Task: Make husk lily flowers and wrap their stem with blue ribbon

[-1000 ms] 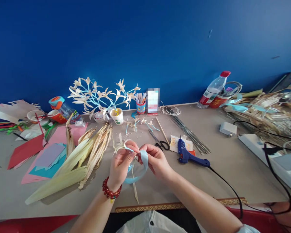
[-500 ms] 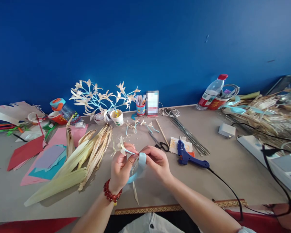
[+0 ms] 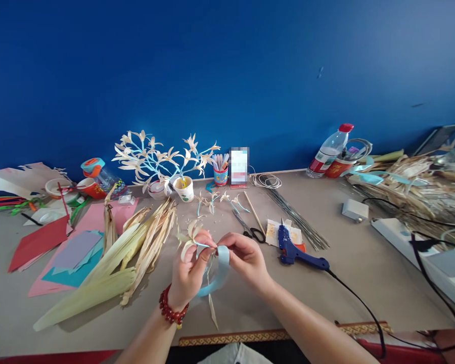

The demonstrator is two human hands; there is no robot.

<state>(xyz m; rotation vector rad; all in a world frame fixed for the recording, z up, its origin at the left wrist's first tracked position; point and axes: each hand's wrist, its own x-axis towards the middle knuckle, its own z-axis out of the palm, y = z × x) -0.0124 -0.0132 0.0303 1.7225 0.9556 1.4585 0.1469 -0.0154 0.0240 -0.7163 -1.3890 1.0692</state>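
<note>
Lower centre of the frame, the left hand (image 3: 188, 277) pinches the flower (image 3: 191, 235) by its blue stem (image 3: 202, 245). The stem's long axis lies nearly level, dipping slightly from the bloom at left to its tip at right. The right hand (image 3: 250, 262) is nearer that tip, thumb and fingers closed on the tape (image 3: 223, 265); whether they also pinch the stem, I cannot tell. The tape hangs from there, steeply across the stem's line, looping below between the hands
</note>
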